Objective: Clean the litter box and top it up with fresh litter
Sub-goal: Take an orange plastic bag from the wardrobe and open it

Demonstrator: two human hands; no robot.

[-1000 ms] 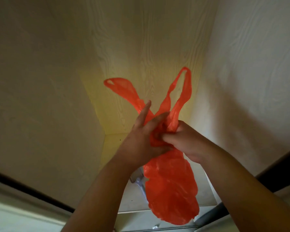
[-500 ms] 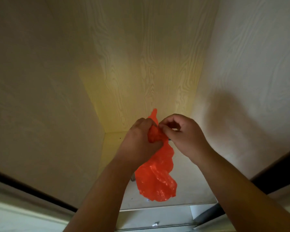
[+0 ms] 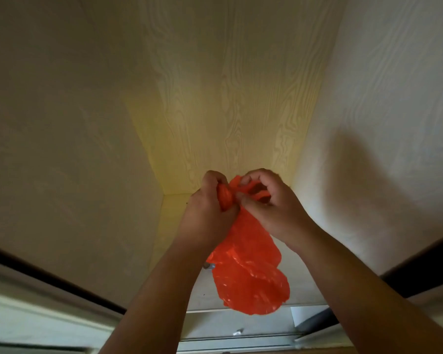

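Your left hand (image 3: 207, 213) was curled tight around a bunched wad of the orange plastic bag (image 3: 248, 272) at its top, and your right hand (image 3: 269, 205), just beside it at about three o'clock, was pinching the twisted handle ends between thumb and curled fingers, so both hands were gripping the same bag with their knuckles nearly touching. A second earlier the two handle loops had stood up long and free toward twelve o'clock; half a second earlier only a short orange tip showed above your fists; at this moment the loops were gathered into your hands, with a small fold poking up between them. I judge that you were tying or cinching the bag's mouth, which would suit sealing scooped waste, though the frame showed neither the contents nor any litter box, so how far the cleaning had gone could not be told. The bag's long axis ran from your hands down toward five o'clock, mouth up at your fists and rounded bottom hanging free, slightly swollen at the low end. Outward from there, pale wood-grain cabinet panels (image 3: 228, 85) closed in at nine, twelve and three o'clock, and a light shelf surface (image 3: 172, 208) lay below and behind the bag.
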